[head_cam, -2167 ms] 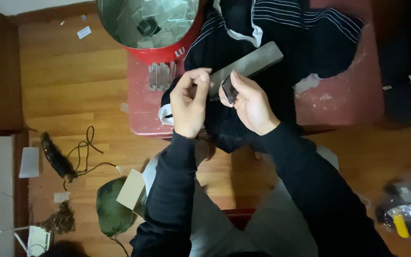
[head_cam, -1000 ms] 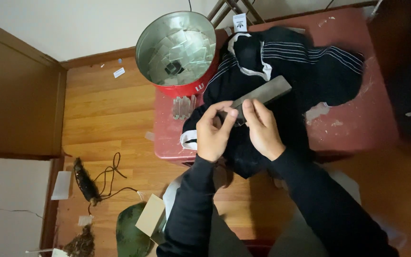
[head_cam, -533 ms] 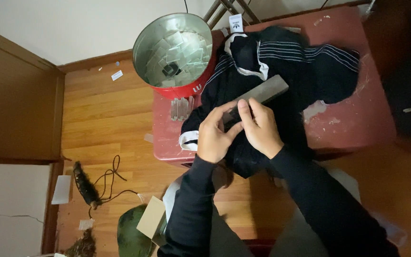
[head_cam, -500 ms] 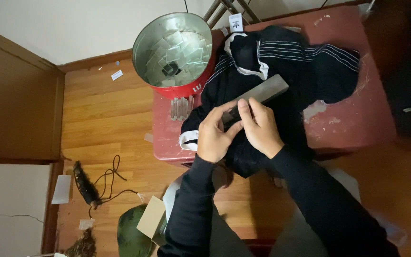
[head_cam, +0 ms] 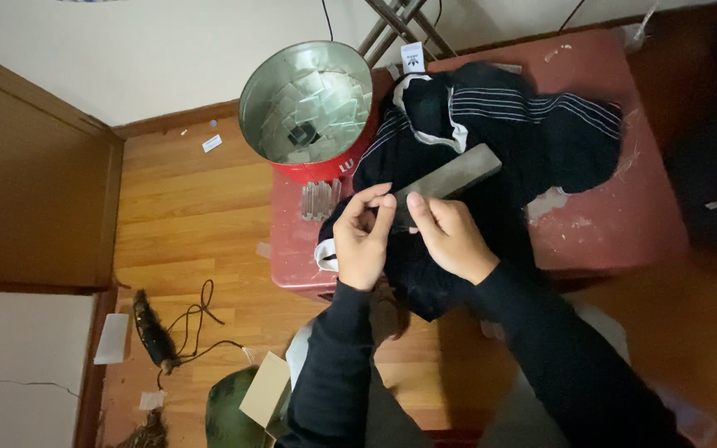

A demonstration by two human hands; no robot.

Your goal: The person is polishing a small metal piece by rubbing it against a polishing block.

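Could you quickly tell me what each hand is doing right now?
Left hand: fingers pinched at the near end of the grey bar.
Right hand: closed on the same grey bar.

Below me, a red table (head_cam: 624, 224) with worn, scuffed paint stands on a wood-plank floor (head_cam: 184, 207). A plain white wall (head_cam: 143, 58) with a dark baseboard runs behind it. At my left is a brown wooden panel (head_cam: 26, 182).
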